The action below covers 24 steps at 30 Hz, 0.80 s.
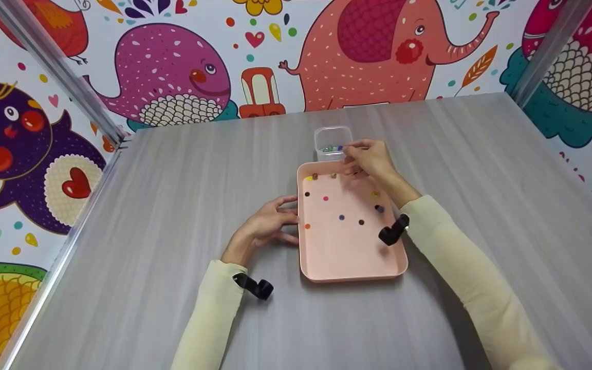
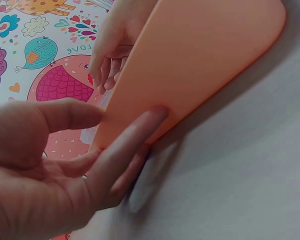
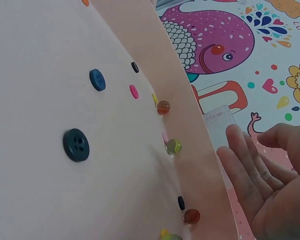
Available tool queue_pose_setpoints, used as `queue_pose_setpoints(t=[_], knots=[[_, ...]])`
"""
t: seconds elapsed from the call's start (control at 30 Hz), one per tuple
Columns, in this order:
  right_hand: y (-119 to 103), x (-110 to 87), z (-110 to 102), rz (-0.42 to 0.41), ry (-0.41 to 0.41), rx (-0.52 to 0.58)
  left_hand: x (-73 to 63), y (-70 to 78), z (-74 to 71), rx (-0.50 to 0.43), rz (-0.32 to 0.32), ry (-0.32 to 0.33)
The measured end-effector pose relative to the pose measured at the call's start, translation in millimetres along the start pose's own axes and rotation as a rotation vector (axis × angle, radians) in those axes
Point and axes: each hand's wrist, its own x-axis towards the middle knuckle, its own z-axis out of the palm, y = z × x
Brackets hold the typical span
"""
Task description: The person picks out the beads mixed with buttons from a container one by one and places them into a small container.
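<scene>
Grey table (image 1: 172, 180) spanning the frame | pink tray (image 1: 347, 252) right of centre | hands apart: left hand (image 1: 265, 223) spread-fingered against tray's left wall; right hand (image 1: 375, 159) by clear box (image 1: 332, 139), upper centre; can't tell whether it's pinching anything | marbles (image 3: 163, 107), buttons (image 3: 76, 145) scattered in tray

I saw both arms (image 1: 206, 308) stretched forward in pale yellow fabric sleeves (image 1: 468, 272), the bare left hand (image 1: 267, 222) spread-fingered, the bare right hand (image 1: 373, 158) farther out, fingers loosely bent.
</scene>
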Motion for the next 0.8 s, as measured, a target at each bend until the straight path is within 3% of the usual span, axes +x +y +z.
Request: queue_pose_setpoints(t=[0.5,0.8], knots=[[0.8,-5.2,2.3,0.021,0.007,0.008,2.2,-0.9,-0.6,-0.003,-0.005,-0.004],[2.6,-7.2,5.3,0.038,-0.035,-0.01,2.1,-1.8,-0.7,0.016,-0.011,0.011]])
